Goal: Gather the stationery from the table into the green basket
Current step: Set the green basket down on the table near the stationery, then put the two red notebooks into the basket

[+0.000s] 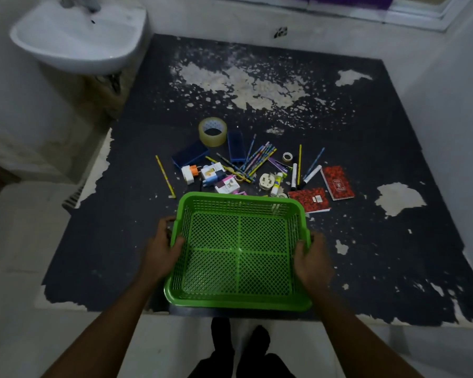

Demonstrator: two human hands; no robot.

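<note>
Fingers (178,242) grip green basket (238,301) over peeling dark table (366,255).

Green basket (238,255) between left hand (163,249) and right hand (310,261), stationery (253,166) beyond.

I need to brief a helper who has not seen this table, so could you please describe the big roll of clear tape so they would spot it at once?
Start at the green basket held by both hands, then look past it over the pile of stationery on the dark table. At the pile's far edge, left of an upright blue box, lies the big roll of clear tape. It is a wide yellowish ring, much larger than the small tape roll.
</note>
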